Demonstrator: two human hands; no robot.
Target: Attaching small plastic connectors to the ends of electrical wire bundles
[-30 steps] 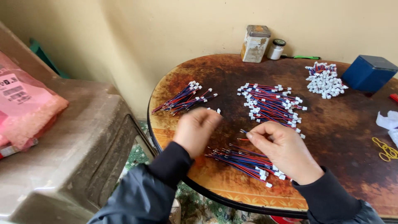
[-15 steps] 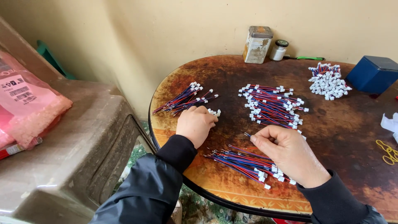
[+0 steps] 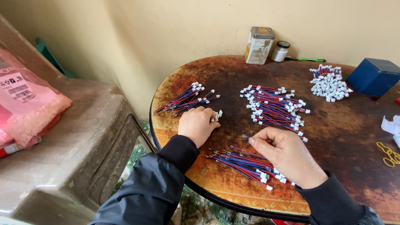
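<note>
My left hand (image 3: 196, 124) rests palm down on the round brown table (image 3: 346, 137), its fingers closed over a few small white connectors (image 3: 216, 115), just below a bunch of red and blue wires (image 3: 185, 99). My right hand (image 3: 287, 156) lies over another bunch of red and blue wires with white plugs (image 3: 243, 162) and pinches the bare end of one thin wire (image 3: 246, 136) between thumb and forefinger. A larger heap of the same wires (image 3: 275, 106) lies beyond both hands.
At the back stand a rusty tin (image 3: 259, 45), a small jar (image 3: 280, 51) and a green pen (image 3: 310, 59). A pile of short plugged wires (image 3: 329, 82) sits beside a blue box (image 3: 373, 76). Yellow rubber bands (image 3: 389, 154) lie at right. A pink bag (image 3: 25, 104) rests on a grey bin at left.
My left hand has slid forward from the table edge to the loose white connectors. My right hand stays over the near bunch, its fingers still pinching a wire.
</note>
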